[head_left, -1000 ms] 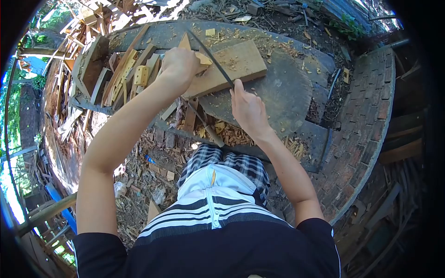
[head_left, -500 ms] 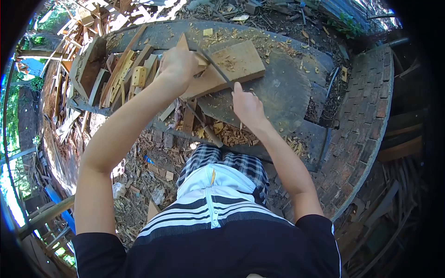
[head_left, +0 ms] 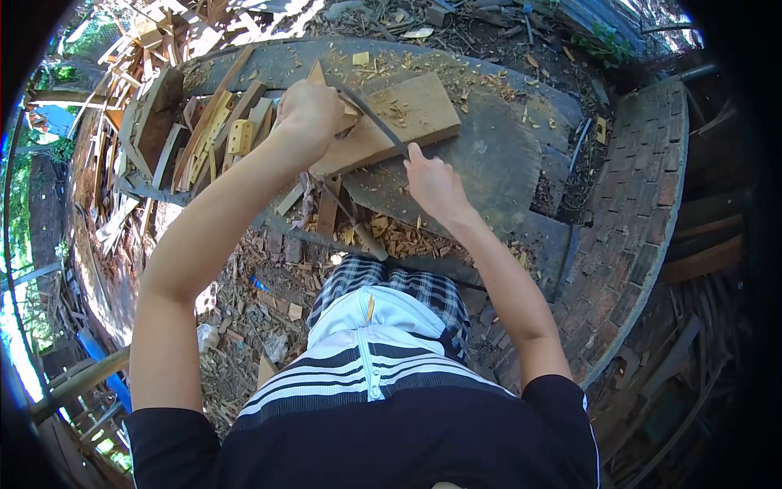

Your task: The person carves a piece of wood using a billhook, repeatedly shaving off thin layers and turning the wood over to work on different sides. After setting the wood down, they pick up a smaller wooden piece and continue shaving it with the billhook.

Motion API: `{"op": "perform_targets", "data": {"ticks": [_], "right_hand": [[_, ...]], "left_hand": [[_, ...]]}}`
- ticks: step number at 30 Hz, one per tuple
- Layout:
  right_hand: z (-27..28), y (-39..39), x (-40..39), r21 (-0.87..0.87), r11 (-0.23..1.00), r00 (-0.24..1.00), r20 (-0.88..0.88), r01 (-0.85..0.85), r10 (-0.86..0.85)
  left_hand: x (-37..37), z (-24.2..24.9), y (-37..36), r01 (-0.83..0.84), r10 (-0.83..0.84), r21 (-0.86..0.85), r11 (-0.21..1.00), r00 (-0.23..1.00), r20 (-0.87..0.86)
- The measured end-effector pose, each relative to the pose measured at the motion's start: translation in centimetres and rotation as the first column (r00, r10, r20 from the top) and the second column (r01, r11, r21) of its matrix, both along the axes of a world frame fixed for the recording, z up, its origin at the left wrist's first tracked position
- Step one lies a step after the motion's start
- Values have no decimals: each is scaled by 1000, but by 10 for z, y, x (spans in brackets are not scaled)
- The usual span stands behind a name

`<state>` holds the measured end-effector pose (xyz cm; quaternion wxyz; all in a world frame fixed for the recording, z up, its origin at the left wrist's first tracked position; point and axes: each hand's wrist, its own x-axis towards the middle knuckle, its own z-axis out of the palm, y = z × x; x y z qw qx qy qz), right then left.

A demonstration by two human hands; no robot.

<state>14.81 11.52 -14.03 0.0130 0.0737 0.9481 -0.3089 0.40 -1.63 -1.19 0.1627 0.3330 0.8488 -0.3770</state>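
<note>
A pointed wood piece (head_left: 317, 72) is held over the far left part of a thick wooden block (head_left: 415, 106), its tip showing above the left hand (head_left: 314, 106). That hand is closed around the piece, though most of its fingers are hidden. By the right hand (head_left: 435, 179), the near end of a long dark blade (head_left: 371, 116) is gripped in a closed fist; the blade is slanted toward the far left, close beside the piece.

The left hand could be cut, it is judged, if the blade skidded off the wood, and the piece could twist if gripped loosely. The block might be rocked by uneven pressure on the bench (head_left: 497, 163).

At the bench's near edge, a gap is filled with wood chips (head_left: 415, 242). Farther left, wooden sticks (head_left: 204, 130) are bunched beside an angled board (head_left: 155, 122); whether a box is formed there cannot be told.
</note>
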Motion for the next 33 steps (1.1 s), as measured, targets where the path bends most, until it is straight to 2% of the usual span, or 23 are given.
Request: {"op": "perform_targets", "data": {"ticks": [3,5,6,8,11,15,17,18,20,21,23,24,27,29,32,33], "right_hand": [[38,2,1,-110,993,997,70,-33,41],[57,-4,5,-206,979,994,-104,6,-28],[47,-9,5,-206,978,995,-100,6,-27],[13,-15,5,-83,997,998,60,6,-1],[-15,0,0,-55,998,999,5,-36,37],[34,6,0,-115,993,996,74,-36,45],[56,1,5,-243,970,998,-67,3,-20],[50,-4,4,-245,970,998,-63,3,-19],[29,-13,5,-132,991,993,121,25,-9],[14,-10,3,-126,992,994,110,31,-17],[-10,-5,-1,-13,1000,999,-33,-1,1],[-8,-3,-4,-18,1000,999,-37,8,-8],[26,3,-6,-76,997,1000,-14,-18,17],[54,-2,-6,-174,985,980,-197,-16,-19],[56,-13,-3,-189,981,989,-136,33,-59],[42,-15,-1,-185,982,988,-140,37,-63]], "left_hand": [[2,4,2,-45,46,30,999,999,-9],[0,4,-1,21,-22,30,999,1000,9],[0,4,-1,21,-21,29,999,1000,13],[-1,6,2,8,-8,-5,1000,999,34],[-4,-2,-2,-12,13,58,998,1000,-20],[-1,3,0,17,-17,-5,1000,1000,-7],[0,4,-1,37,-37,5,999,999,-6],[0,2,-2,36,-36,3,999,999,-1],[0,0,-4,45,-44,17,999,999,-24],[0,0,-5,53,-52,23,998,998,-35],[6,-5,-14,85,-78,76,993,992,-96],[6,-5,-15,94,-87,71,993,991,-100],[7,-8,-16,81,-69,97,992,991,-114],[4,-5,-16,158,-145,112,981,982,-120],[2,-8,-16,127,-117,96,987,988,-103],[6,-5,-14,132,-121,99,986,987,-107]]}}
